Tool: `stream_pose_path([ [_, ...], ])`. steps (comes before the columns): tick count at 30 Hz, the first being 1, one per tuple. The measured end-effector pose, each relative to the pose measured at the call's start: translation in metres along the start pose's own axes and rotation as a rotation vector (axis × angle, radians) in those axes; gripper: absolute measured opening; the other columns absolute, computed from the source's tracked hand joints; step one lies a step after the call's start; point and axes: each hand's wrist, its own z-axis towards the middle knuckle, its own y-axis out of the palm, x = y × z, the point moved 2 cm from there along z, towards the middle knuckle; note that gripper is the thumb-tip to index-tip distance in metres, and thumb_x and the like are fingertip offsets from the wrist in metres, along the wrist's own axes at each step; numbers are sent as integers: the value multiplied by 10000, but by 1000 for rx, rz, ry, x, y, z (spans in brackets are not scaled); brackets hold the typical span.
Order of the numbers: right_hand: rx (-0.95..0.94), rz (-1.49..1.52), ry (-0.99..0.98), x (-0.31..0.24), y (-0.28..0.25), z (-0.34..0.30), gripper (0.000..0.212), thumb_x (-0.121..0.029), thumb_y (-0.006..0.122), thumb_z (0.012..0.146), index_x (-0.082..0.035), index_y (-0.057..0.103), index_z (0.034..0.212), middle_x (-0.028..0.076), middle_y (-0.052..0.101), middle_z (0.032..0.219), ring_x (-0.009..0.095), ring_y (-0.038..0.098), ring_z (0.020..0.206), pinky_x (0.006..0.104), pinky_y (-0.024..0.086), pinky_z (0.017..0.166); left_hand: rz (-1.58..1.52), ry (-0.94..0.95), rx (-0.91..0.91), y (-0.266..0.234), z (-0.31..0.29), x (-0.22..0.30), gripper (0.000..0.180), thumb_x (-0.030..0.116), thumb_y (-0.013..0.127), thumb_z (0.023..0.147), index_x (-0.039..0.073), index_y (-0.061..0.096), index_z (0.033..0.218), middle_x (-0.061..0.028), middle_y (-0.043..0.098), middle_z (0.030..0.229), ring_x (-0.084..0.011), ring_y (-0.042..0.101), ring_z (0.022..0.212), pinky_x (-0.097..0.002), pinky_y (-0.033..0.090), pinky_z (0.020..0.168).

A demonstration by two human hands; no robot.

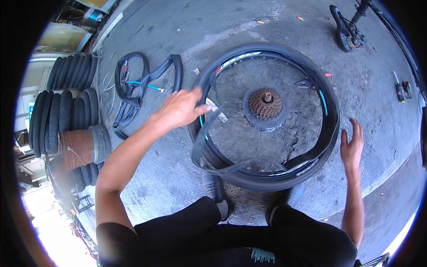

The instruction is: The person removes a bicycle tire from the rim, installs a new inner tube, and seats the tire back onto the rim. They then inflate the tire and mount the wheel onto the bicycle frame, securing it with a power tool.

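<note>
A bicycle wheel with a black tyre (267, 183) lies flat in front of me, a rusty sprocket cluster (265, 104) facing up at its middle. Part of a flat black inner tube (235, 169) hangs loose across the wheel's near and left side, blurred by motion. My left hand (180, 109) is over the tyre's left edge, thumb and forefinger apart, next to the raised part of the tube; its other fingers are partly hidden. Beside the tyre's right edge, my right hand (352, 149) is open, fingers stretched out, holding nothing.
Another black inner tube (144, 82) lies on the floor at left, with a blue hose (142, 84) across it. Tyres (66, 115) are stacked at far left. Tools (401, 91) lie at right, and a black saddle-shaped part (341, 29) is at far right. My shoes (226, 208) are by the wheel's near edge.
</note>
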Motion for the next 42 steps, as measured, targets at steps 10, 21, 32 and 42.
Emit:
stream_pose_path([
  [10,-299,1317,1210,-71,45,-163,557,-466,581,1161,15,597,1441,72,703,1005,230,728,953,439,637,889,103,754,105,70,30,-31,372,32,726,848,38,625,1205,-153,604,1196,-405,590,1290,-530,424,1231],
  [21,169,1258,833,-31,21,-25,244,-206,638,1137,20,690,1213,36,690,956,137,637,757,298,541,696,-94,706,-124,152,-33,39,233,206,689,1045,3,633,1144,-188,641,1087,-435,694,985,-528,595,840],
  [32,-399,149,-762,-142,21,-174,389,-145,717,883,-22,731,1251,122,711,1302,304,652,1260,431,495,1020,-696,546,-132,203,-29,119,286,220,638,1095,-51,622,1185,-320,678,853,-543,690,873,-579,534,752],
  [42,-688,-158,-801,-143,60,-159,366,-186,611,945,3,713,1241,96,630,1078,272,600,1099,419,475,1026,-522,571,-260,212,-18,143,456,378,613,1119,-62,642,999,-347,699,924,-547,698,920,-604,537,795],
])
